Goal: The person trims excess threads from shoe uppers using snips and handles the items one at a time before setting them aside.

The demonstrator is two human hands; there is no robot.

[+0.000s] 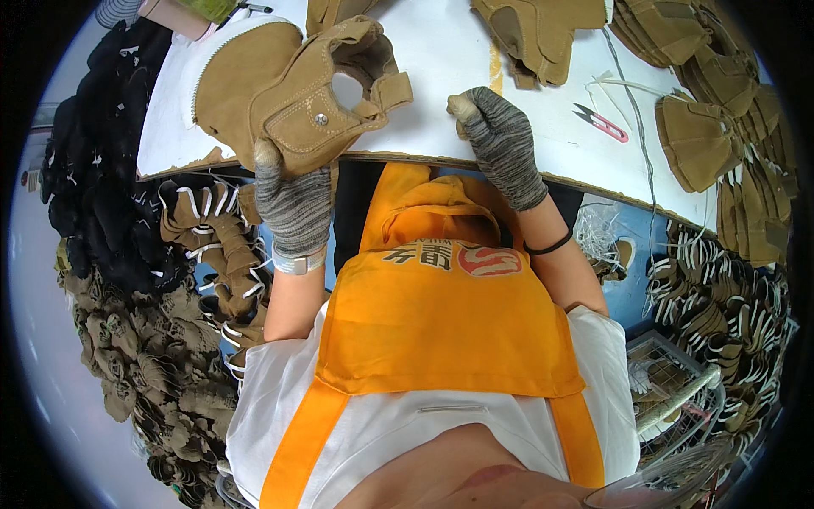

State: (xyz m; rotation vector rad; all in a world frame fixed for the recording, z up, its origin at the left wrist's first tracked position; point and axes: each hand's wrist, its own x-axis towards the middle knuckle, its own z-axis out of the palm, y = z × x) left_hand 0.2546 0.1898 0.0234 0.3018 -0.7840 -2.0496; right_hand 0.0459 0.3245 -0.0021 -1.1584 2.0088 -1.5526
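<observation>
A tan suede shoe upper (309,106) with a metal snap and an unfinished, pale toothed edge is at the table's front left. My left hand (292,204), in a grey knitted glove with a tan thumb tip, grips its near edge, thumb on top; the other fingers are hidden beneath. To the right, apart from the upper, my right hand (500,144) is closed above the table's front edge. It wears a matching glove, and whatever its fingers pinch, if anything, cannot be made out. Pink-handled thread snips (602,124) lie farther right.
The white table (424,68) carries another tan upper (547,38) at the back and stacked tan pieces (695,140) at the right. A dark cord (636,127) crosses it. Bundles of tan pieces tied with white strips (222,237) hang below left. A wire basket (670,382) stands lower right.
</observation>
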